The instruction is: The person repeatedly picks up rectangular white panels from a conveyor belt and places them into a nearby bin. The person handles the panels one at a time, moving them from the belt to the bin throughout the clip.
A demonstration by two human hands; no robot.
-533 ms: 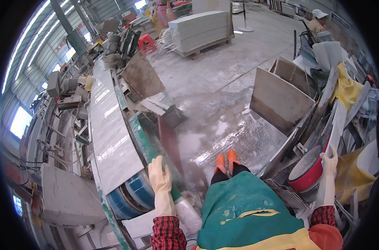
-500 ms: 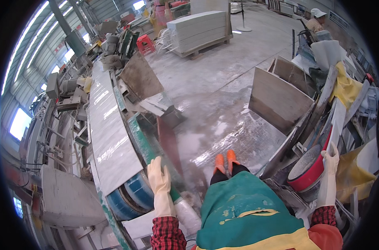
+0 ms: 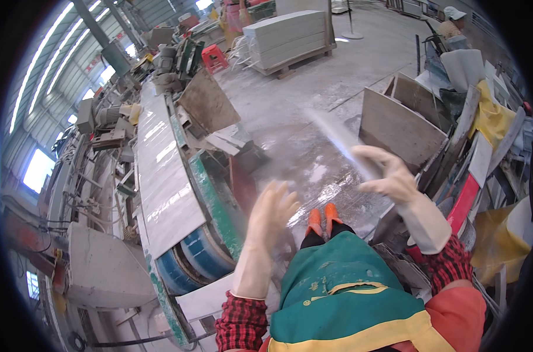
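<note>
My right hand [image 3: 392, 179], in a cream rubber glove, is raised in front of me at the right of the middle. Its curved fingers and thumb grip the near end of a long, narrow, pale strip [image 3: 337, 138]. The strip slants away to the upper left and is smeared by motion, so its material is unclear. My left hand [image 3: 272, 214], gloved alike, hangs empty beside the conveyor's green side rail [image 3: 210, 196]. Its fingers are stretched out and slightly blurred. Left of it runs the pale conveyor belt [image 3: 166, 170], with a blue roller [image 3: 205, 255] at the near end.
Brown boards [image 3: 398, 129] stand at the right, near a yellow cloth [image 3: 492, 120] and a red-edged piece [image 3: 463, 202]. Stacked pale slabs [image 3: 290, 41] rest on a pallet ahead, with a red stool [image 3: 213, 57] beside them. Another person [image 3: 452, 26] is at the far right. My orange boots [image 3: 322, 218] are on wet floor.
My right hand has swung from the clutter at my right to the middle, where the pale strip now shows in it. My left hand has moved right, away from the conveyor's rail.
</note>
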